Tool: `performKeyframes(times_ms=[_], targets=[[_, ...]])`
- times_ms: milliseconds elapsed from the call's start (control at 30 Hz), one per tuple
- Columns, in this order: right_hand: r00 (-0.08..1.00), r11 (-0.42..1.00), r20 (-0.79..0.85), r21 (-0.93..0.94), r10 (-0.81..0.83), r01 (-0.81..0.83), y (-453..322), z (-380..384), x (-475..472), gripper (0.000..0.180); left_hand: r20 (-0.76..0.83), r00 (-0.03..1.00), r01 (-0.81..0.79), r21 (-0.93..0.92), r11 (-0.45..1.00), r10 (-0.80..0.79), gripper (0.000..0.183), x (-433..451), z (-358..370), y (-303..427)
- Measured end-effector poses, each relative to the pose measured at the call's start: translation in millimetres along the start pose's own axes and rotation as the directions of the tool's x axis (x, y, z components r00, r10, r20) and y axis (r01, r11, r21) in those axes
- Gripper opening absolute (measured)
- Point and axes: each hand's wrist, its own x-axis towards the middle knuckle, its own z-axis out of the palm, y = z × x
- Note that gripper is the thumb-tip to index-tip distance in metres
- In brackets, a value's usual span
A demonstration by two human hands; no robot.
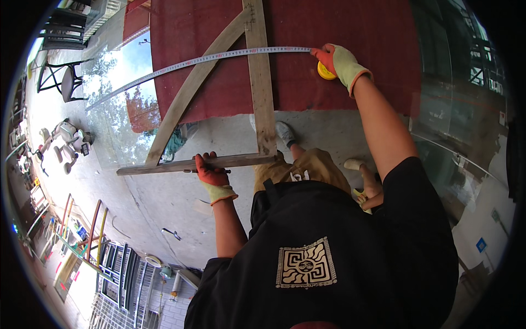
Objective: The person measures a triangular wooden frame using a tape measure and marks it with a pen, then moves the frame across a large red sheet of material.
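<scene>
My right hand (343, 66), in a red and pale yellow work glove, grips a yellow tape measure (326, 71). Its extended blade (181, 65) runs left across a sheet of glass (119, 94) that reflects sky and trees, and passes over a wooden frame (260, 86) made of a straight board, a slanted brace and a crossbar. Similarly gloved, my left hand (213, 174) holds the crossbar (242, 160) near the glass's front edge. A slim dark pen-like tool (222, 171) is also in that hand; its exact kind is unclear.
A dark red sheet (345, 28) lies beneath or behind the glass. Black chairs (65, 80), a wheeled object (70, 140) and metal racks (119, 271) stand leftward. A small dark tool (171, 233) is on the concrete floor (164, 197). Someone's bent leg (370, 185) shows near my right side.
</scene>
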Motion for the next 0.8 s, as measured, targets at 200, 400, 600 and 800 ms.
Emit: performKeyframes(times_ms=[200, 400, 600, 800], targets=[[0.999, 1.0, -0.034, 0.021, -0.02, 0.021, 3.9, 4.1, 2.8, 0.063, 0.0, 1.0, 0.012, 0.01, 1.0, -0.012, 0.033, 0.8, 0.3, 0.7], [0.999, 0.999, -0.041, 0.017, -0.035, 0.036, 0.8, 0.9, -2.7, 0.063, -0.031, 0.999, -0.014, 0.03, 0.999, 0.015, 0.033, -2.9, 5.6, 1.5], [1.0, 1.0, -0.017, 0.016, -0.021, 0.021, -4.0, -2.8, -4.8, 0.065, -0.036, 0.999, -0.003, 0.017, 1.0, 0.004, 0.034, -2.4, 3.9, 1.5], [1.0, 0.999, -0.021, 0.044, -0.013, 0.014, 0.0, -0.2, -1.5, 0.067, -0.037, 0.999, 0.021, 0.001, 1.0, -0.021, 0.037, 7.5, -7.5, -0.6]])
